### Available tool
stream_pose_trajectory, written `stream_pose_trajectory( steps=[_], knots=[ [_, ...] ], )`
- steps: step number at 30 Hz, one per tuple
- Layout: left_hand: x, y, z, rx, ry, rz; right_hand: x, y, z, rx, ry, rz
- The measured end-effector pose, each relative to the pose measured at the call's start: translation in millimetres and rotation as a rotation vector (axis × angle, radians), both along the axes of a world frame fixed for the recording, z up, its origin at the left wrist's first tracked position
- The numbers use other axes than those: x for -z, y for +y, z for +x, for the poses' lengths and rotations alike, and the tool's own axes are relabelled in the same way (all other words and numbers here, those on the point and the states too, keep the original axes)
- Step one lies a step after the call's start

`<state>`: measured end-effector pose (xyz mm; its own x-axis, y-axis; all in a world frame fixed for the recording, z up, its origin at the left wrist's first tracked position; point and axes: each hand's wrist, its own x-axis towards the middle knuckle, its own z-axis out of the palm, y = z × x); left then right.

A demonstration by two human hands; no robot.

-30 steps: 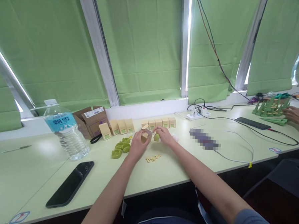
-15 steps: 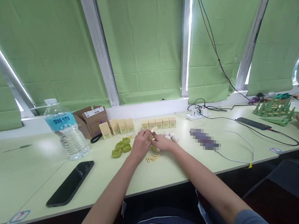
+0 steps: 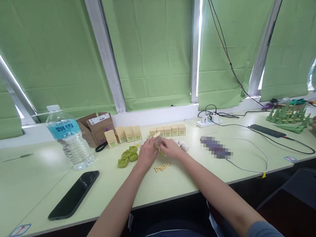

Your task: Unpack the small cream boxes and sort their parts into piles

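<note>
Pinching a small tan plastic block (image 3: 156,141) between my left hand (image 3: 144,155) and right hand (image 3: 170,148) at frame centre, just above the bench (image 3: 175,185), I judge it light, stiff, best held by its flat sides.

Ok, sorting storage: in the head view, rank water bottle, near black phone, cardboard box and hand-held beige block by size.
1. water bottle
2. black phone, nearer the camera, so unsure
3. cardboard box
4. beige block
</note>
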<state>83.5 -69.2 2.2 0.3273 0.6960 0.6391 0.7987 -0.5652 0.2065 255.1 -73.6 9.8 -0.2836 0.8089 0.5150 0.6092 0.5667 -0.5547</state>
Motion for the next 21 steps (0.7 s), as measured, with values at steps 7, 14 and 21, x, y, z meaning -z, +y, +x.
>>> stream_pose_trajectory(
  steps=[7,14,21],
  knots=[
    [0.4,3.3,-7.1,-0.031,-0.145,-0.085,-2.0,1.1,3.5,0.046,0.172,0.021],
    [-1.7,1.9,-12.2,-0.076,-0.179,-0.142,3.9,12.1,6.4,0.114,0.243,0.01],
    [-3.6,-9.4,-7.0,0.136,-0.119,-0.188,4.5,11.0,7.0,0.141,0.262,-0.052]
  ],
)
